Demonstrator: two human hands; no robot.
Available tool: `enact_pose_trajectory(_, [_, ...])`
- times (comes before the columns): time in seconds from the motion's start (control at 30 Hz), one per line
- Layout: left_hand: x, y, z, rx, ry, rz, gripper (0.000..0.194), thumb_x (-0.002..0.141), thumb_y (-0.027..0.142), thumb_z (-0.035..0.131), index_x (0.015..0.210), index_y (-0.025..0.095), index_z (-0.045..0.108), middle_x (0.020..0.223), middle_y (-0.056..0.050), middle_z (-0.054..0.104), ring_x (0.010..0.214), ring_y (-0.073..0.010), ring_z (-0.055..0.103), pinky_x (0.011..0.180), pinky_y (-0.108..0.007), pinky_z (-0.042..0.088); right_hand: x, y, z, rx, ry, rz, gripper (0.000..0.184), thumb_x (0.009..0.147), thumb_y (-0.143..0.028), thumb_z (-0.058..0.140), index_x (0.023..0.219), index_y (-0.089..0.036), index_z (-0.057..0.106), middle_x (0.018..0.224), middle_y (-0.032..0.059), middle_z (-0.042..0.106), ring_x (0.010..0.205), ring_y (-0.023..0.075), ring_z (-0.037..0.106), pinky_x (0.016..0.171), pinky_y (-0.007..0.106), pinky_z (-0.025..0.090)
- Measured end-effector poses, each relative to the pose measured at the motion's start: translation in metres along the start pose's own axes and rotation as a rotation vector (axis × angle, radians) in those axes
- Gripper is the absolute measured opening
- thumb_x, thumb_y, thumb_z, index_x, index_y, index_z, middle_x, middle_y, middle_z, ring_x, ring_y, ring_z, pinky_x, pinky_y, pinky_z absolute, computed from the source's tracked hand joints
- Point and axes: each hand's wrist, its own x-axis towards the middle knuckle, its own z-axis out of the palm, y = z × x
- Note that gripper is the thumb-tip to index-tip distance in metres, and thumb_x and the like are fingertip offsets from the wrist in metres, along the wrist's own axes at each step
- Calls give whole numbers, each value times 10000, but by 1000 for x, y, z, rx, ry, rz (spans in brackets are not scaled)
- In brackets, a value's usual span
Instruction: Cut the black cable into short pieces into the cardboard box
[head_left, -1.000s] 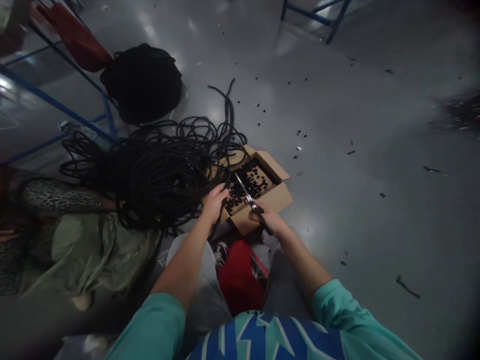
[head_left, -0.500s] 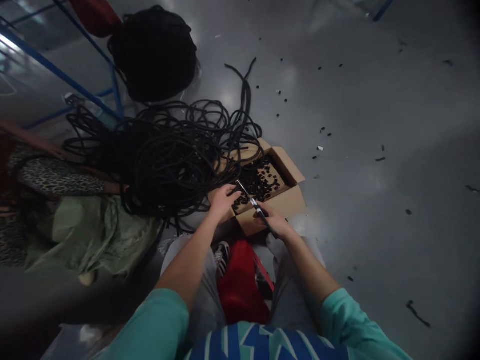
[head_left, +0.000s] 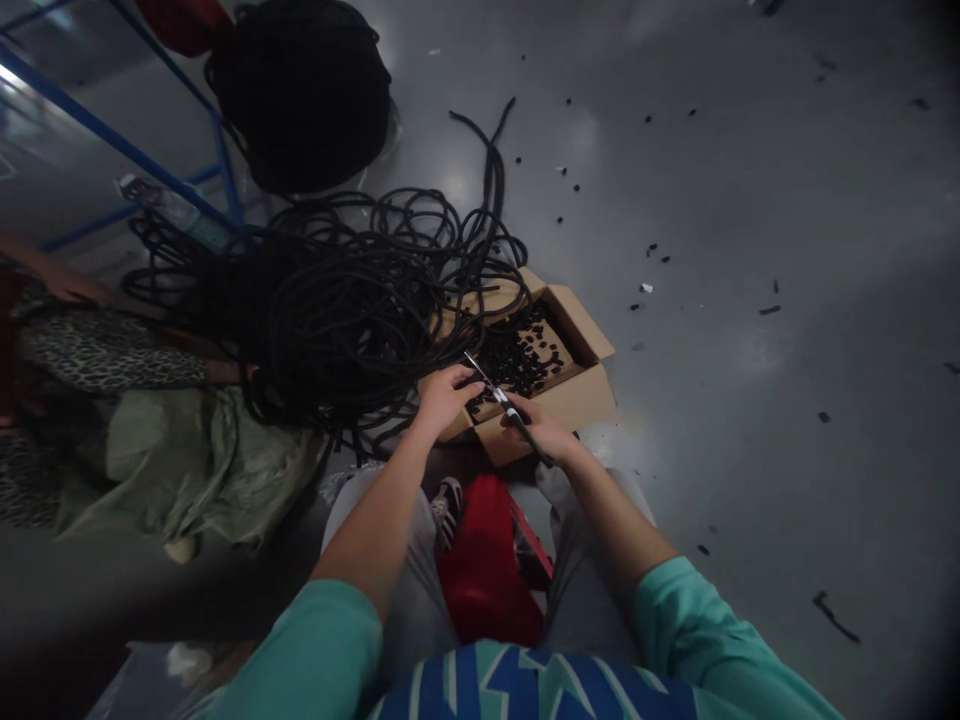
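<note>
My left hand [head_left: 444,400] is at the near left edge of an open cardboard box [head_left: 581,400], its thumb and fingers closed on a black cord that is mostly hidden by the hand. In my right hand [head_left: 546,432], over the box's near side, is a pair of scissors [head_left: 504,402] with a slim silver blade and black handles. The blade points away and left, close to my left fingertips. Many short black cut pieces [head_left: 525,355] lie inside the box. A large tangle of black cord [head_left: 330,310] spreads on the floor left of the box, with some loops over its rim.
A big black coil [head_left: 300,95] stands behind the tangle, beside a blue metal frame [head_left: 120,140] and a plastic bottle [head_left: 176,210]. At the left sits another person, a hand [head_left: 75,285] showing, near green cloth [head_left: 195,450]. Black scraps [head_left: 836,615] dot the grey floor.
The view has shifted, so the box appears farther right. My left fingers have moved over the cord, which showed in them earlier. The scissors stay in my right hand. The other person's hand has come into view.
</note>
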Motion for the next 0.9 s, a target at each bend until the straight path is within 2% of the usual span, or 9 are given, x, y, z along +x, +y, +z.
enact_pose_trajectory(0.23, [2,-2,0,-4,-64,-91,280,511,231,724,772,143,671,844,-70,694,808,-202,623,810,-372,461,-2,7,-9,-2,-28,-24,597,531,-153,572,1128,-151,539,751,-6,573,678,129,486,700,281,404])
enact_pose_trajectory(0.6, [3,0,2,37,-71,-120,238,534,177,700,762,133,646,853,-87,684,818,-211,627,808,-387,462,-6,10,-4,24,29,-95,471,503,-159,518,959,-148,634,752,-8,594,691,142,500,684,260,397])
enact_pose_trajectory(0.8, [2,4,1,32,-135,-49,216,584,179,655,791,153,599,783,-38,665,764,-173,623,749,-340,476,-6,10,-4,-26,71,-75,451,496,-159,502,925,-154,641,737,-14,588,668,140,480,659,255,387])
enact_pose_trajectory(0.9, [3,0,-1,102,-147,4,192,607,198,642,794,156,619,820,-51,671,790,-181,622,768,-339,471,-6,12,-5,-41,82,-84,432,493,-160,508,904,-150,640,735,-13,578,678,138,470,653,250,377])
